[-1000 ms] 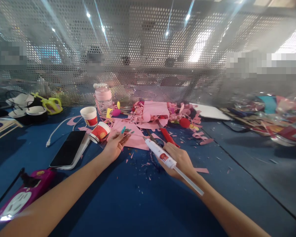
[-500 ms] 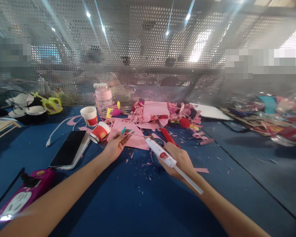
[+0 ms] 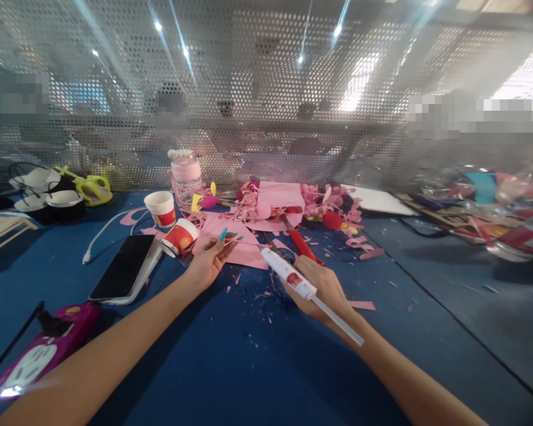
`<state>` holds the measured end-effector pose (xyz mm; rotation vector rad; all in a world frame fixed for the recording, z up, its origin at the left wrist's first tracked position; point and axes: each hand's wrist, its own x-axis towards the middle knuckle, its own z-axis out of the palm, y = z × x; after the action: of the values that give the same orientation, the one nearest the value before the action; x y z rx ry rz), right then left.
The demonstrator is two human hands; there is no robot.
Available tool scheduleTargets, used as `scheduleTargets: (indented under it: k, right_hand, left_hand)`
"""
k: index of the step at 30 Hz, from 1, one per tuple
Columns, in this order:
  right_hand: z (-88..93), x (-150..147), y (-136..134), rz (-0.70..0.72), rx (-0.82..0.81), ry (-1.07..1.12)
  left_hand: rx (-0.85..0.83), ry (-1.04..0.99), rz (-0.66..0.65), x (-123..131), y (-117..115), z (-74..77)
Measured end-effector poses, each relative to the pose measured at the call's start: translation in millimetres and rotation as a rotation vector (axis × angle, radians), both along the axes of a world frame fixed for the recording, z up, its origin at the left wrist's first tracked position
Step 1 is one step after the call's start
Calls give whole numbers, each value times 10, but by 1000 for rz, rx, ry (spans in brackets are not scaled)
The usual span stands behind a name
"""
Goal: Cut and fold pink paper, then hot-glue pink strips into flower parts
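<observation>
In my right hand (image 3: 316,284) is a white hot glue gun (image 3: 288,273), gripped with its nozzle pointing up and left. A clear glue stick (image 3: 340,320) sticks out of its back end. My left hand (image 3: 208,260), with long teal nails, pinches a thin pink paper strip (image 3: 244,241) that reaches toward the nozzle. Beneath the strip lies a sheet of pink paper (image 3: 249,258). Whether the nozzle touches the strip I cannot tell. Just beyond my right hand rests a red-handled tool (image 3: 302,245), partly hidden.
Paper cups (image 3: 160,208), one tipped over, stand left of a heap of pink paper pieces (image 3: 279,198). A clear bottle (image 3: 186,177) is behind them. A phone (image 3: 125,267) and a purple power strip (image 3: 48,349) lie at left. A perforated metal screen (image 3: 266,136) closes the back.
Almost nothing differs. Both hands keep the same hold, and the glue gun has shifted only slightly left.
</observation>
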<state>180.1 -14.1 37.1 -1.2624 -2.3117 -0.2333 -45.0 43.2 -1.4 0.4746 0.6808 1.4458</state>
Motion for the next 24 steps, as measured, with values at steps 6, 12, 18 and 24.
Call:
scheduleTargets:
  k: [6, 12, 18, 24]
  right_hand:
    - [3, 12, 7, -6, 3, 6]
    - [16, 27, 2, -31, -5, 2]
    - [20, 51, 6, -47, -12, 5]
    - [42, 78, 11, -58, 5, -3]
  left_hand:
    - [-17, -3, 6, 4, -2, 15]
    - [-43, -25, 35, 5, -4, 36]
    - [-68, -43, 51, 6, 5, 42]
    - [-62, -48, 57, -2, 11, 45]
